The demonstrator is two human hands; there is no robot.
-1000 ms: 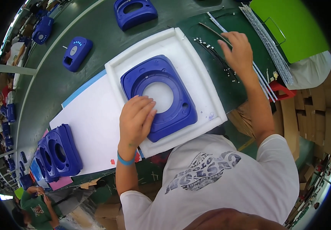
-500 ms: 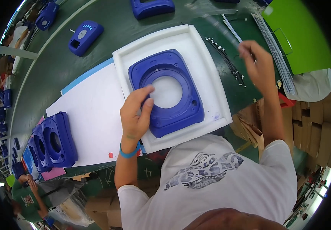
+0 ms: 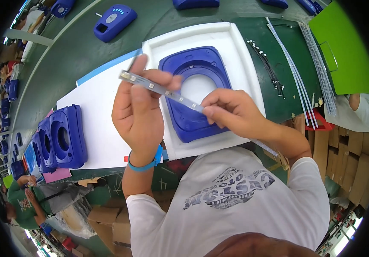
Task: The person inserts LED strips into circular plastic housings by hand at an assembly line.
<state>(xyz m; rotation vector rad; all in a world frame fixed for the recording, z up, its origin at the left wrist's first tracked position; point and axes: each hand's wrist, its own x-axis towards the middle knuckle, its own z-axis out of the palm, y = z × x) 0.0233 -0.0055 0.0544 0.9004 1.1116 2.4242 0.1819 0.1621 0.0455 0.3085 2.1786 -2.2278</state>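
Observation:
My right hand [image 3: 235,112] pinches a pale LED strip [image 3: 161,90] between thumb and fingers, and the strip's tail shows below my right forearm. My left hand [image 3: 138,113] is round the strip's other end, the thumb against its lower side and the fingers behind. A thin dark wire shows at that end. Beneath my hands, a blue plastic housing [image 3: 178,128] with a large round opening lies in a white foam tray [image 3: 246,60]. My hands and the strip cover part of the housing.
Several blue housings [image 3: 69,143] stand in a row at the left on a white sheet [image 3: 94,111]. Right of the tray lie black wires [image 3: 268,68], loose strips [image 3: 293,68] and a strip bundle [image 3: 319,64], beside a green panel [image 3: 342,51]. A blue device [image 3: 118,21] sits farther back.
My right hand has brought the strip from the upper right to above the housing. My left hand has left the housing's ring and taken the strip's end. The view has shifted slightly.

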